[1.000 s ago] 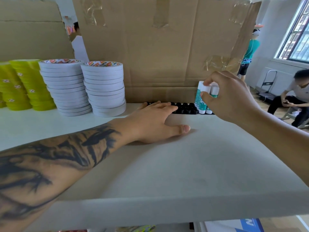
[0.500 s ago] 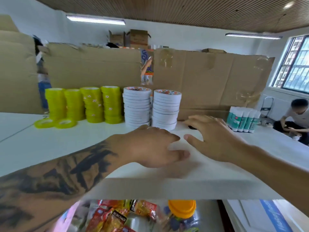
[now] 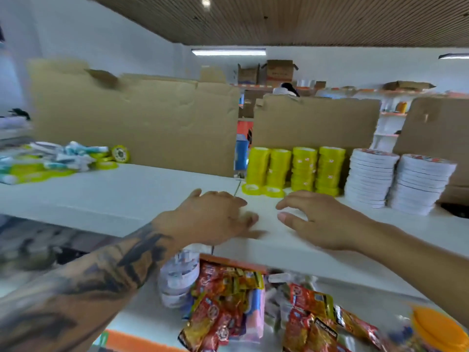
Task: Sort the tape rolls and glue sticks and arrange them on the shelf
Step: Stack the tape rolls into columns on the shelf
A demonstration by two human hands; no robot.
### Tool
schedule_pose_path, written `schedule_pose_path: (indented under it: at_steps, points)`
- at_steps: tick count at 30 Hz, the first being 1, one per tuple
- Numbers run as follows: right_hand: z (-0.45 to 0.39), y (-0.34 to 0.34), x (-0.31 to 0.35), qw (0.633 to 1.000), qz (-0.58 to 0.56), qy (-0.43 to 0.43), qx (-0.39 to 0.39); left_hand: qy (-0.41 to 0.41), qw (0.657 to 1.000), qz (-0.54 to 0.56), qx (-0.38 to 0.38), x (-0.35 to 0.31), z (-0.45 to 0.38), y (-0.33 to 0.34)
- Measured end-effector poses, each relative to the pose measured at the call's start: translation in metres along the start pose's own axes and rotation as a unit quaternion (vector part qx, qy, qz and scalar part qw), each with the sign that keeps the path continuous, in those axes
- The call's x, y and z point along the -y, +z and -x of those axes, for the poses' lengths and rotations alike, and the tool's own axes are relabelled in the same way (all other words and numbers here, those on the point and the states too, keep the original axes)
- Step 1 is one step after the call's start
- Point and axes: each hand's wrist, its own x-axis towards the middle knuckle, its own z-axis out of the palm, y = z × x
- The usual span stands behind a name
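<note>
Both hands hover over the front of the white shelf (image 3: 127,194), holding nothing. My left hand (image 3: 210,217) is relaxed with fingers loosely spread; my right hand (image 3: 317,219) is spread with straight fingers beside it. Behind them stand several stacks of yellow tape rolls (image 3: 304,168), with two loose yellow rolls (image 3: 262,190) lying flat in front. Two stacks of white tape rolls (image 3: 398,179) stand to the right. At the far left a blurred heap of glue sticks and yellow tape rolls (image 3: 58,161) lies on the shelf.
Cardboard sheets (image 3: 142,123) back the shelf. Below the shelf edge lie red snack packets (image 3: 223,301), a clear plastic jar (image 3: 177,278) and an orange lid (image 3: 436,329). More shelves and boxes (image 3: 276,72) stand in the background.
The view has swung left from the glue sticks toward the yellow tape stacks and the heap. My right hand let go of the glue sticks and came over beside my left hand.
</note>
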Motion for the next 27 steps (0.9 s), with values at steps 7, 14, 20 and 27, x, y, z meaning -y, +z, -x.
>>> schedule_pose_path:
  at_steps: [7, 14, 20, 27]
  points:
    - [-0.075, 0.024, 0.092, 0.997, 0.003, -0.072, 0.01, -0.069, 0.997, 0.023, -0.029, 0.107, 0.038, -0.014]
    - [-0.15, 0.045, 0.161, 0.991, 0.004, -0.125, 0.04, -0.151, 0.987, 0.05, -0.037, 0.192, 0.063, -0.02]
    - [-0.223, 0.07, 0.203, 0.987, 0.018, -0.15, 0.048, -0.176, 0.983, 0.04, -0.033, 0.263, 0.053, -0.018]
    - [-0.282, 0.091, 0.231, 0.987, 0.024, -0.147, 0.057, -0.164, 0.984, -0.005, -0.064, 0.33, 0.018, -0.015]
